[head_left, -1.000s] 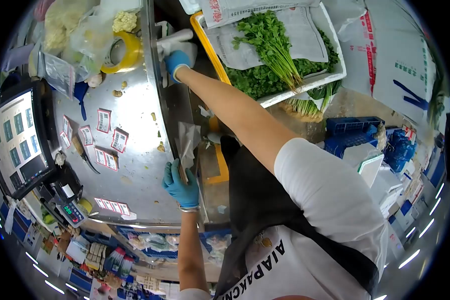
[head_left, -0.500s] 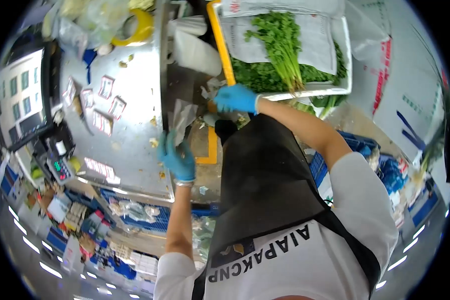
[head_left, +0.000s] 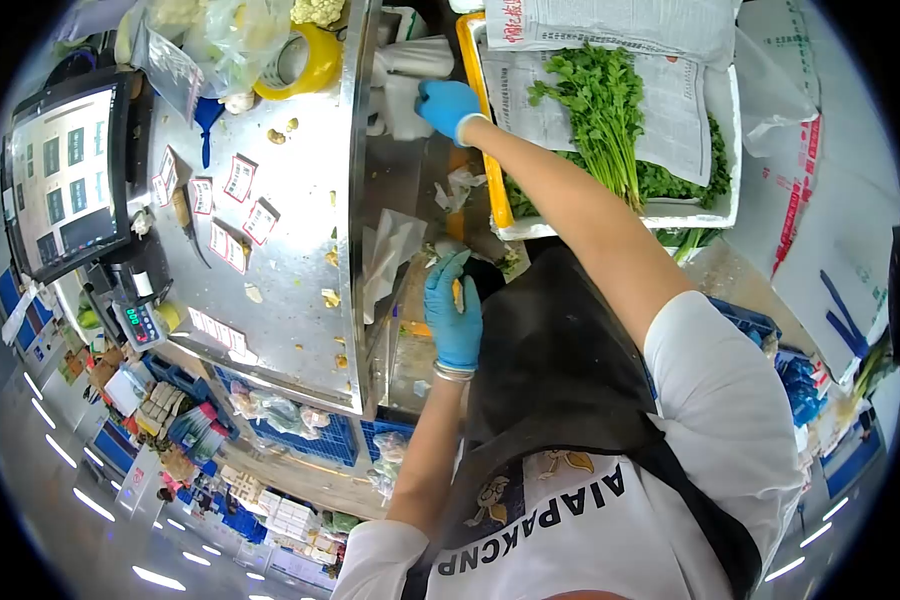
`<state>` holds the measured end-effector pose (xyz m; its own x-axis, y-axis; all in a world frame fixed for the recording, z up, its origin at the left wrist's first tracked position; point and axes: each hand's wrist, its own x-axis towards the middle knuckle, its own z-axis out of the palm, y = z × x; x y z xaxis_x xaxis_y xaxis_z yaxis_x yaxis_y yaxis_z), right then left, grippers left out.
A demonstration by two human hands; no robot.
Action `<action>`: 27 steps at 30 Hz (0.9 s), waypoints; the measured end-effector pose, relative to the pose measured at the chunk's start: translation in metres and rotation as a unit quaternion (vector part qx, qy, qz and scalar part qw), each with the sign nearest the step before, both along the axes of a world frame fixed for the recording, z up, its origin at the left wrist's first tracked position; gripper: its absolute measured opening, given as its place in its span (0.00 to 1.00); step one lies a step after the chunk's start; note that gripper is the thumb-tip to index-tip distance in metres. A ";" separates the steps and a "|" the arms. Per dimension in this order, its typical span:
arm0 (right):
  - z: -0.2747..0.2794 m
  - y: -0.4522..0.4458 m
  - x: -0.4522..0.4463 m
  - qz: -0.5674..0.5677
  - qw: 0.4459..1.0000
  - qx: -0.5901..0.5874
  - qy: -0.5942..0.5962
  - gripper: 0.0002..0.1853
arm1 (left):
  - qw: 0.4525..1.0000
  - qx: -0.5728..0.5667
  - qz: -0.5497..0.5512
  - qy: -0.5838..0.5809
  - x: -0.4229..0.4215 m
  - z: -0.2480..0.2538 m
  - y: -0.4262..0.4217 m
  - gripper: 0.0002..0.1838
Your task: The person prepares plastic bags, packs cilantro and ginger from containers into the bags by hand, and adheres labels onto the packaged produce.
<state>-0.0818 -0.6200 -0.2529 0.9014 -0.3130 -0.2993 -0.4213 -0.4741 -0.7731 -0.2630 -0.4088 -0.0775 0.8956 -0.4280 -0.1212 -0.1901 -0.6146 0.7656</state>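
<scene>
My right hand (head_left: 448, 108), in a blue glove, is at the far side by the steel table. Its fingers are curled closed at the edge of a white plastic bag (head_left: 398, 108), which hangs below a roll of bags (head_left: 417, 56). My left hand (head_left: 454, 322), also gloved in blue, is in front of my black apron (head_left: 560, 350). Its fingers point up and are slightly bent, with a gap beside the thumb and nothing clearly held. Near it, a loose piece of clear plastic (head_left: 394, 250) hangs at the table's side.
Right of the bags stands a white foam box (head_left: 732, 150) with newspaper and a bunch of leafy greens (head_left: 610, 130). The steel table (head_left: 295, 190) carries printed labels, a yellow tape roll (head_left: 317, 62), a knife (head_left: 182, 212), a scale display (head_left: 140, 322) and a screen (head_left: 68, 185).
My right hand has moved from beside the foam box's near corner up to the bag roll. My left hand has shifted right, away from the table edge towards my apron. The view has shifted too.
</scene>
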 end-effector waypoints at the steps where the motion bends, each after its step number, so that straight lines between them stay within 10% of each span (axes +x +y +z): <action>1: 0.008 -0.006 -0.014 0.023 0.999 0.019 -0.012 0.13 | 1.000 -0.004 0.000 -0.001 0.003 0.001 0.002 0.16; 5: 0.062 0.012 -0.093 0.283 0.953 0.109 -0.006 0.11 | 0.996 -0.012 0.083 0.024 0.018 0.008 0.009 0.15; 14: 0.141 0.033 -0.150 0.224 0.880 0.404 0.112 0.12 | 0.802 -0.278 0.328 0.415 0.047 0.000 0.008 0.36; 16: 0.136 0.046 -0.158 0.200 0.893 0.392 0.099 0.11 | 0.954 -0.115 0.209 0.184 0.052 0.004 0.002 0.39; 18: 0.138 0.054 -0.169 0.146 0.889 0.429 0.063 0.12 | 0.988 0.098 0.108 -0.052 0.054 0.019 -0.008 0.40; 21: 0.146 0.064 -0.162 0.232 0.902 0.351 0.100 0.12 | 0.976 0.111 0.160 0.098 0.073 0.033 -0.033 0.38; 23: 0.097 0.130 -0.213 0.253 0.876 0.400 -0.089 0.09 | 0.972 0.005 0.212 0.105 0.083 -0.017 -0.027 0.24; 24: 0.139 0.120 -0.214 0.406 0.862 0.302 0.034 0.11 | 0.957 -0.060 0.210 0.192 0.094 -0.036 -0.014 0.21; 27: 0.138 0.130 -0.249 0.234 0.852 0.431 0.185 0.22 | 0.937 -0.100 0.257 0.215 0.078 -0.027 -0.007 0.08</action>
<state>-0.3313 -0.4895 -0.1147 0.6611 0.5337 -0.5273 -0.6328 0.0191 -0.7741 -0.1848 -0.4153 -0.1048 0.8765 -0.0063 -0.4814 0.4437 -0.3774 0.8128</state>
